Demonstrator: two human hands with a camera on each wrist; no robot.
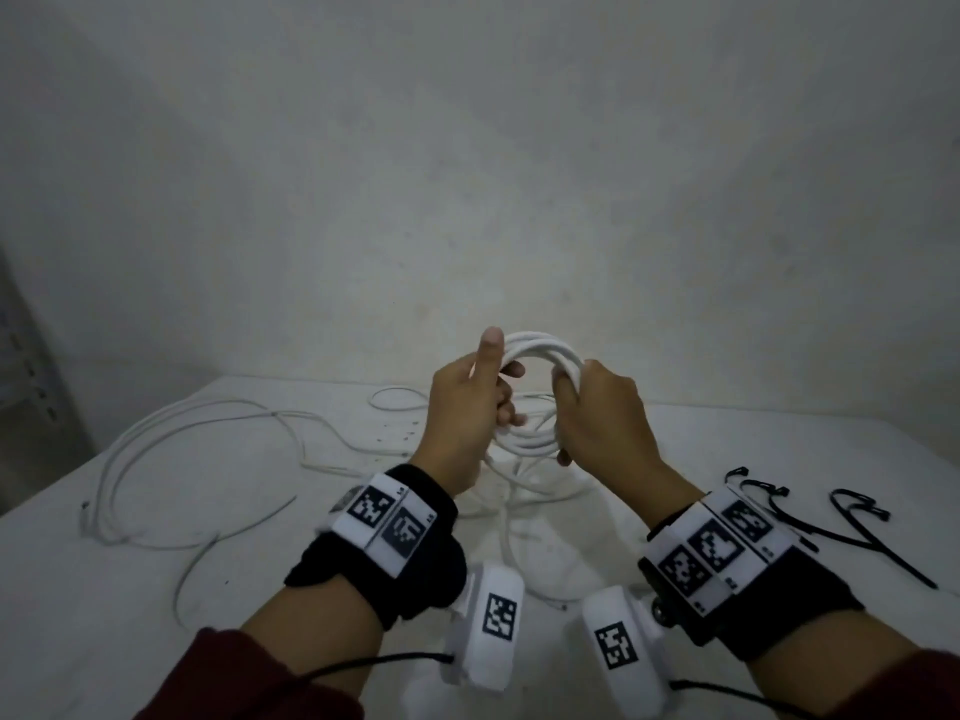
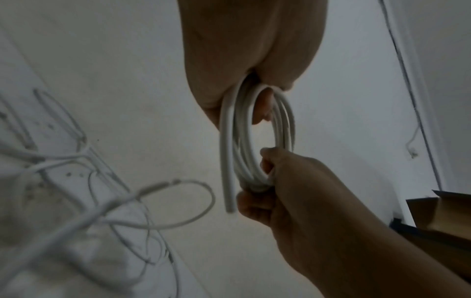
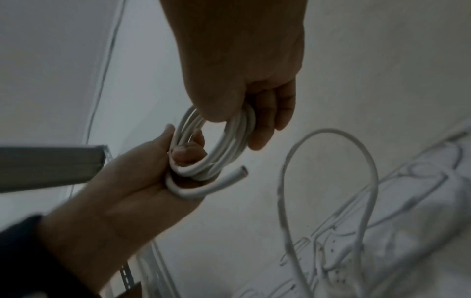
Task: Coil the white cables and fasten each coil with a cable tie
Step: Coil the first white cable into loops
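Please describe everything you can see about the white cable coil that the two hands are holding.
The white cable coil is a round bundle of several loops of smooth, plastic-looking cord, held upright above the table. The left hand grips its left side and the right hand its right side. One cut end sticks out loose near the left hand. No cable tie is on it.

The left hand (image 1: pixel 464 407) covers the left side of the white coil (image 1: pixel 540 350), and the right hand (image 1: pixel 605 415) covers its right side, so the turns there are hidden. Below the coil, the rest of the cable (image 1: pixel 511 517) runs behind the wrist cameras. Right of the coil, the black cable ties (image 1: pixel 852 517) overlap, and their number is too hard to tell.
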